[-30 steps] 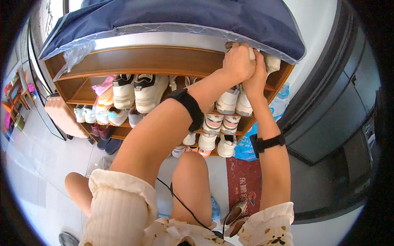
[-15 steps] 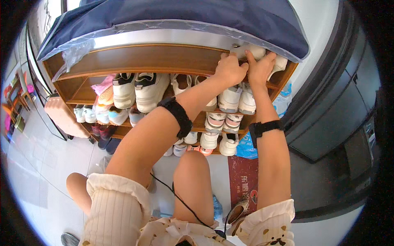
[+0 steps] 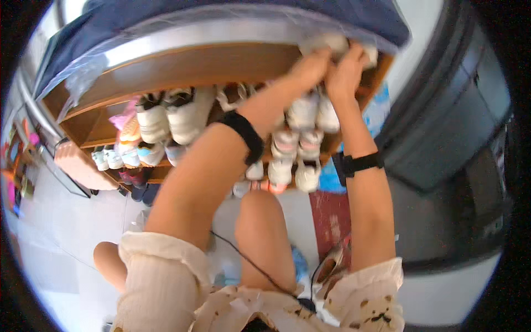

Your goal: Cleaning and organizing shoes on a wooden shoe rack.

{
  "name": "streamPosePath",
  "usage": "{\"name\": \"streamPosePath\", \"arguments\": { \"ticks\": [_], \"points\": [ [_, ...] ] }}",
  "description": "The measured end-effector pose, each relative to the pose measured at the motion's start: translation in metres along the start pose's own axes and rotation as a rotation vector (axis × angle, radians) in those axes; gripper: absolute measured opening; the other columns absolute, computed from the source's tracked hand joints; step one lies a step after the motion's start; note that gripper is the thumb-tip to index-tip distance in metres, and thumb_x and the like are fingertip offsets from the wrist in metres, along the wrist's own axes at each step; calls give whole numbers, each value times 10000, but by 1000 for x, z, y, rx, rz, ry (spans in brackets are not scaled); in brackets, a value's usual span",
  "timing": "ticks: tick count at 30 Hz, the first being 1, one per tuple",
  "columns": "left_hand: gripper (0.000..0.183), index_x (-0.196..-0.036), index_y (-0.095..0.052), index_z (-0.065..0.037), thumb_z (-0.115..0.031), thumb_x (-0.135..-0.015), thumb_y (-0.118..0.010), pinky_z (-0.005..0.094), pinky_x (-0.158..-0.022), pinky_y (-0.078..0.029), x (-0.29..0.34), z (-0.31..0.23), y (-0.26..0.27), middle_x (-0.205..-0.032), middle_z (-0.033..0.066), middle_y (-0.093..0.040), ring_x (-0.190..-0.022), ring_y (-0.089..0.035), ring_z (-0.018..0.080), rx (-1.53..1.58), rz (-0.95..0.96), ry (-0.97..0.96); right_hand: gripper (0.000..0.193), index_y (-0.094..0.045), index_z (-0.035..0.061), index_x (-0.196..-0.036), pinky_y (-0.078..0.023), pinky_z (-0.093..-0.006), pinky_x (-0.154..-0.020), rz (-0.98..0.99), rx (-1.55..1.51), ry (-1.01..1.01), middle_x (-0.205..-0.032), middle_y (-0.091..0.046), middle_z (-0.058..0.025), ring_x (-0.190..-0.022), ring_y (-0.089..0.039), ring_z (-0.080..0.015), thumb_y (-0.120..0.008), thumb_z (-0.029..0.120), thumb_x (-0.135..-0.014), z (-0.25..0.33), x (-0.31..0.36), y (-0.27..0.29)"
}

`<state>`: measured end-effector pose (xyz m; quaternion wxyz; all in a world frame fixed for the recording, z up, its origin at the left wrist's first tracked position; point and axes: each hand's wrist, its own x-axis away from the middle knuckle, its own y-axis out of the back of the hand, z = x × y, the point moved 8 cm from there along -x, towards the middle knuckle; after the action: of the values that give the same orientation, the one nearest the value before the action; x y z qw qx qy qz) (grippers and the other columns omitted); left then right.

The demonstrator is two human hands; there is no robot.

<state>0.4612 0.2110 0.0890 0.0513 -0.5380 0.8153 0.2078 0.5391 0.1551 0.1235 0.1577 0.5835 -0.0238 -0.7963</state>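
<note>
A pair of white shoes (image 3: 327, 41) sits at the right end of the wooden rack's top shelf. My left hand (image 3: 313, 65) reaches up from the left, its fingers curled against the lower edge of the left shoe. Close beside it, my right hand (image 3: 344, 76) has its fingers bent over the shoes, near the right one (image 3: 371, 56). Motion blurs the fingertips, and the hands cover much of both shoes. Dark straps (image 3: 360, 162) go round my forearms.
The wooden shoe rack (image 3: 182, 69) holds several rows of mostly white shoes (image 3: 185, 117) lower down. A dark blue cover (image 3: 221, 14) with a clear edge drapes over its top. A dark cabinet (image 3: 442, 127) stands at right, a pink case (image 3: 83, 163) at left.
The whole view has shifted, so the rack sits higher in the picture. My right hand's fingers, spread before, are closer together on the shoes. My left hand stays beside it.
</note>
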Motion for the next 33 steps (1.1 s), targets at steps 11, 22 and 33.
{"name": "streamPosePath", "arguments": {
  "ticks": [11,22,33],
  "points": [
    [318,-1067,-535,9,-216,-863,-440,261,-898,-316,168,63,64,-1045,64,-557,-987,-474,119,-196,201,-28,462,-499,-2,-1030,-423,-360,-739,849,259,-830,-1010,-541,-169,-898,-527,-297,-660,250,-677,-228,366,201],
    [337,-1111,-509,-51,-266,-852,-487,281,-825,-367,281,204,80,-1048,52,-557,-948,-526,141,-21,189,544,999,-250,8,-1284,-413,-390,-834,1502,428,-726,-1103,-514,-204,-1012,-493,-376,-718,499,-551,-197,637,301],
    [332,-1108,-503,-29,-223,-839,-515,285,-841,-384,281,214,54,-1024,81,-560,-946,-521,167,178,207,465,615,-525,-9,-936,-444,-415,-691,1188,406,-575,-840,-580,-203,-813,-561,-357,-710,435,-553,-242,650,299]
  ]
}}
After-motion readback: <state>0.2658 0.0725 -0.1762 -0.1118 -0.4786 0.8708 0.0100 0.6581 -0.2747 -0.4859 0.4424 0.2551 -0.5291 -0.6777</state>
